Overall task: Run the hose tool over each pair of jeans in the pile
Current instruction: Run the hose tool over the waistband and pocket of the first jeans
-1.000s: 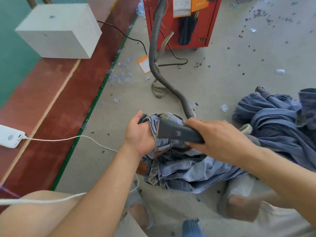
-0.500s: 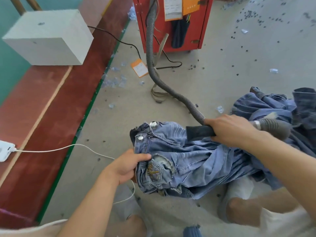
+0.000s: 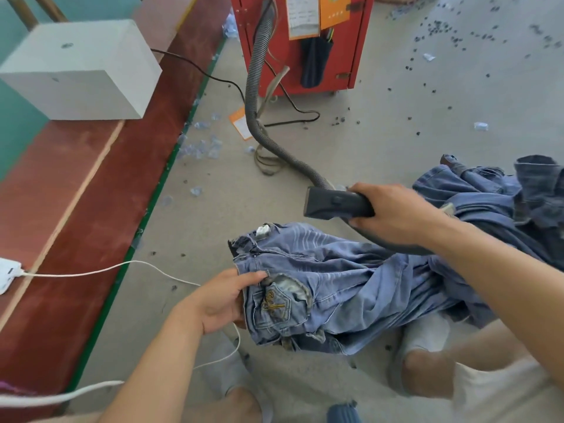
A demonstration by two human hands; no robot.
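A pair of light blue jeans (image 3: 329, 285) lies across my lap and the floor, waistband to the left. My left hand (image 3: 222, 300) grips the waistband beside the back pocket. My right hand (image 3: 393, 215) holds the dark hose tool (image 3: 332, 203), its flat nozzle lifted a little above and beyond the jeans, pointing left. The grey ribbed hose (image 3: 259, 96) runs from the tool up to a red machine (image 3: 299, 44). More blue jeans lie piled (image 3: 503, 203) at the right, partly behind my right arm.
A red-brown platform (image 3: 76, 178) with a white block (image 3: 82, 71) runs along the left. A white cable (image 3: 122, 267) crosses the floor from a white box (image 3: 7, 274). Dark specks and clear plastic scraps litter the concrete floor. My knees are at the bottom.
The nozzle has come off the jeans and moved up and away from them. My left hand slid from the top of the bunched jeans down to the waistband, and the jeans now lie spread out.
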